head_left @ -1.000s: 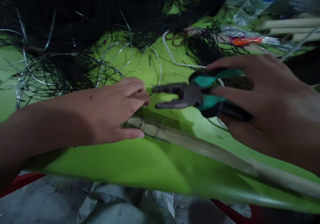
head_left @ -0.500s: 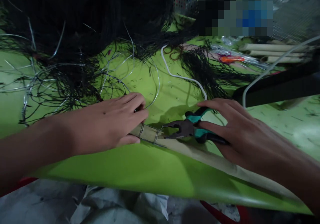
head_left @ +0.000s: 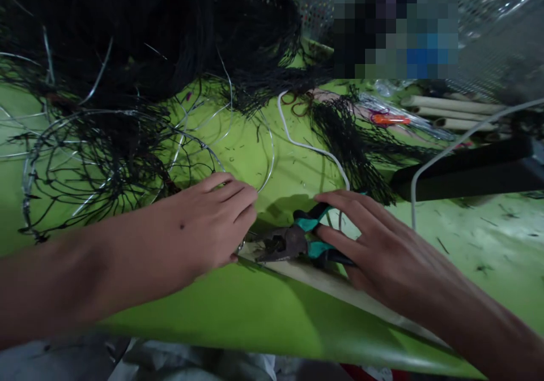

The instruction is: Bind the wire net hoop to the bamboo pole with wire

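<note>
Green, smooth and scattered with dark clippings, the tabletop is crossed at the lower centre by a pale pole, which is slanted down toward the lower right. The pole's near-centre end is clamped beneath the left hand, its fingers bent over the far side and its thumb tucked at the near edge; the contact itself is partly hidden. Pliers with green and black handles are gripped by the right hand, whose fingers are wrapped about the handles. The plier jaws are parted and are laid over the pole, just beside the left fingertips, where a little wire can be seen. Whether anything is caught between the jaws cannot be told.

The upper left is filled by a heap of black netting, with shiny strands looped below it. At the upper right, a white cord is bent across the surface, a dark box is placed beneath part of it, and an orange piece is seen near stacked pale tubes.
</note>
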`<action>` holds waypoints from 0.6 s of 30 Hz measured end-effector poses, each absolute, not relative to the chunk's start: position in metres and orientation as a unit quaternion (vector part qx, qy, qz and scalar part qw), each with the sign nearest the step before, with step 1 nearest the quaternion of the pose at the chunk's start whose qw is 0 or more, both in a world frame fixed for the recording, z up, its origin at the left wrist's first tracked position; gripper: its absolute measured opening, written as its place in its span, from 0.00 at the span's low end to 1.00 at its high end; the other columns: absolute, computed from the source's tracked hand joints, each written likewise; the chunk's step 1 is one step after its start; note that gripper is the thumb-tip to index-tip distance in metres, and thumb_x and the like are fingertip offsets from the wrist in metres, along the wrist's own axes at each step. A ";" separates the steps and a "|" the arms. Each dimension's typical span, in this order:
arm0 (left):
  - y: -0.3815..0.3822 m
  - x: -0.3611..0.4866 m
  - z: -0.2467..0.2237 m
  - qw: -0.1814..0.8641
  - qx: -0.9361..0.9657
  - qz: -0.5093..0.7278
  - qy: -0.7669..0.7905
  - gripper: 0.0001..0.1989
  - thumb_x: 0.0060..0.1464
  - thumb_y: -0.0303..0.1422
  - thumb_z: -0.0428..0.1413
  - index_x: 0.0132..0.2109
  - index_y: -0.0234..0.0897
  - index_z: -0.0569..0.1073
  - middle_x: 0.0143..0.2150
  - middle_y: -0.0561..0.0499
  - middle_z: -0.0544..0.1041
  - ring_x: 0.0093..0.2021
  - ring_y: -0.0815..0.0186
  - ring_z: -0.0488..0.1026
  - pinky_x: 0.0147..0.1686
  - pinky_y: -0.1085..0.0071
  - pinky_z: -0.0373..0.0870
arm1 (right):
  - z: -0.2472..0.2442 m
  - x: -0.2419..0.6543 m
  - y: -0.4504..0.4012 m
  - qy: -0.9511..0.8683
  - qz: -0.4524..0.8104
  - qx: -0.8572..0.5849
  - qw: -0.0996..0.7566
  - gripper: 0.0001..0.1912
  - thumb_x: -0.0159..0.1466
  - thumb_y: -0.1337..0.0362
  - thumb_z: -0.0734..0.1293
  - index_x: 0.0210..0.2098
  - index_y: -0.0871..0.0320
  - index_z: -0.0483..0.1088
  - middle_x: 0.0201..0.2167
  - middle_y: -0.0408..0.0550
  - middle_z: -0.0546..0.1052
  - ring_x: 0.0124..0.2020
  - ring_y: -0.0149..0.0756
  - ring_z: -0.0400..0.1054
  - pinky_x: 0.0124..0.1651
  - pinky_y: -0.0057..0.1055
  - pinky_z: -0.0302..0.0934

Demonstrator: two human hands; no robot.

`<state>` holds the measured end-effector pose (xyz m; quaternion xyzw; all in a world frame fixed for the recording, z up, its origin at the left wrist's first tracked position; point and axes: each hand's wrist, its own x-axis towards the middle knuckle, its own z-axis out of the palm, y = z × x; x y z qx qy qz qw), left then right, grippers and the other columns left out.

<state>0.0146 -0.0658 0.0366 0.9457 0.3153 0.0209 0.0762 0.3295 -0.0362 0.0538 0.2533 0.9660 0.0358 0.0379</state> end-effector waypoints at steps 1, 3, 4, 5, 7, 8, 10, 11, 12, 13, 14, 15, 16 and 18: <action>-0.067 0.016 0.038 0.059 0.947 0.014 0.316 0.13 0.67 0.31 0.47 0.49 0.42 0.75 0.50 0.40 0.73 0.52 0.47 0.69 0.61 0.46 0.64 | 0.052 0.328 -0.036 0.968 0.028 0.247 0.034 0.23 0.48 0.79 0.61 0.43 0.57 0.70 0.62 0.62 0.67 0.64 0.58 0.65 0.56 0.53 0.73; -0.068 0.017 0.040 0.031 0.947 0.000 0.319 0.15 0.66 0.30 0.45 0.49 0.43 0.75 0.50 0.41 0.74 0.53 0.48 0.69 0.62 0.47 0.64 | 0.049 0.326 -0.034 0.973 0.020 0.229 0.017 0.20 0.50 0.79 0.60 0.41 0.58 0.68 0.62 0.63 0.67 0.63 0.58 0.65 0.55 0.51 0.74; -0.068 0.018 0.041 0.019 0.948 -0.005 0.317 0.15 0.66 0.29 0.45 0.49 0.43 0.76 0.50 0.41 0.74 0.52 0.48 0.69 0.61 0.47 0.65 | 0.047 0.326 -0.033 0.975 0.020 0.220 0.012 0.19 0.52 0.79 0.59 0.41 0.58 0.67 0.61 0.63 0.67 0.63 0.57 0.65 0.54 0.51 0.74; -0.068 0.019 0.042 0.008 0.950 -0.009 0.311 0.15 0.65 0.29 0.45 0.49 0.42 0.76 0.49 0.41 0.74 0.51 0.48 0.70 0.59 0.48 0.67 | 0.046 0.325 -0.032 0.977 0.024 0.211 0.011 0.17 0.54 0.79 0.59 0.41 0.58 0.66 0.61 0.63 0.67 0.63 0.57 0.66 0.54 0.50 0.74; -0.068 0.021 0.044 -0.014 0.956 -0.009 0.292 0.16 0.64 0.29 0.45 0.48 0.39 0.77 0.47 0.40 0.75 0.49 0.49 0.71 0.53 0.51 0.71 | 0.043 0.325 -0.029 0.980 0.047 0.191 0.014 0.15 0.58 0.79 0.59 0.41 0.59 0.64 0.60 0.63 0.68 0.62 0.56 0.66 0.54 0.48 0.74; -0.068 0.021 0.045 -0.025 0.959 -0.005 0.283 0.16 0.63 0.28 0.46 0.48 0.38 0.77 0.47 0.40 0.76 0.48 0.49 0.72 0.51 0.52 0.72 | 0.041 0.326 -0.027 0.982 0.062 0.176 0.011 0.13 0.60 0.79 0.60 0.42 0.60 0.64 0.58 0.64 0.69 0.60 0.56 0.67 0.53 0.48 0.73; -0.069 0.023 0.047 -0.050 0.958 0.012 0.283 0.16 0.60 0.24 0.47 0.47 0.35 0.77 0.47 0.40 0.77 0.48 0.50 0.74 0.50 0.54 0.72 | 0.037 0.328 -0.023 0.986 0.083 0.147 -0.005 0.11 0.63 0.77 0.61 0.44 0.60 0.63 0.57 0.64 0.70 0.58 0.56 0.68 0.51 0.48 0.72; -0.070 0.024 0.048 -0.058 0.956 0.020 0.286 0.16 0.58 0.23 0.48 0.46 0.34 0.77 0.47 0.40 0.77 0.47 0.51 0.74 0.49 0.55 0.73 | 0.035 0.329 -0.022 0.987 0.081 0.138 -0.017 0.12 0.64 0.77 0.61 0.46 0.60 0.63 0.57 0.64 0.70 0.57 0.56 0.68 0.50 0.48 0.72; -0.070 0.025 0.049 -0.064 0.955 0.027 0.289 0.16 0.56 0.22 0.48 0.46 0.33 0.77 0.46 0.41 0.78 0.47 0.52 0.75 0.49 0.56 0.73 | 0.033 0.329 -0.021 0.987 0.078 0.137 -0.030 0.15 0.63 0.77 0.60 0.48 0.61 0.63 0.57 0.64 0.71 0.57 0.56 0.68 0.50 0.48 0.71; -0.071 0.025 0.049 -0.067 0.954 0.031 0.290 0.15 0.55 0.21 0.49 0.45 0.32 0.77 0.46 0.41 0.78 0.46 0.53 0.75 0.48 0.57 0.74 | 0.032 0.329 -0.020 0.986 0.069 0.145 -0.039 0.19 0.62 0.78 0.59 0.52 0.61 0.64 0.57 0.63 0.71 0.56 0.55 0.68 0.51 0.47 0.70; -0.071 0.026 0.050 -0.067 0.954 0.035 0.290 0.15 0.55 0.21 0.49 0.44 0.32 0.78 0.45 0.42 0.78 0.46 0.54 0.75 0.47 0.58 0.74 | 0.032 0.329 -0.020 0.985 0.058 0.158 -0.042 0.24 0.60 0.78 0.59 0.56 0.62 0.64 0.56 0.62 0.71 0.56 0.54 0.68 0.52 0.46 0.69; -0.072 0.026 0.050 -0.067 0.954 0.039 0.290 0.14 0.54 0.22 0.49 0.43 0.32 0.78 0.45 0.42 0.79 0.45 0.55 0.76 0.46 0.59 0.74 | 0.032 0.327 -0.020 0.983 0.050 0.172 -0.039 0.29 0.58 0.78 0.58 0.59 0.63 0.63 0.56 0.61 0.72 0.55 0.52 0.69 0.52 0.45 0.67; -0.072 0.026 0.049 -0.065 0.954 0.041 0.291 0.14 0.55 0.23 0.49 0.43 0.32 0.78 0.45 0.42 0.79 0.44 0.55 0.76 0.46 0.59 0.75 | 0.032 0.326 -0.019 0.981 0.047 0.187 -0.036 0.33 0.56 0.77 0.58 0.62 0.65 0.63 0.55 0.59 0.73 0.54 0.51 0.69 0.53 0.45 0.66; -0.073 0.027 0.047 -0.066 0.953 0.047 0.292 0.14 0.55 0.23 0.49 0.43 0.32 0.79 0.45 0.42 0.80 0.44 0.56 0.76 0.46 0.60 0.75 | 0.033 0.322 -0.018 0.977 0.049 0.205 -0.026 0.36 0.53 0.75 0.59 0.62 0.65 0.64 0.54 0.57 0.74 0.51 0.49 0.70 0.53 0.45 0.63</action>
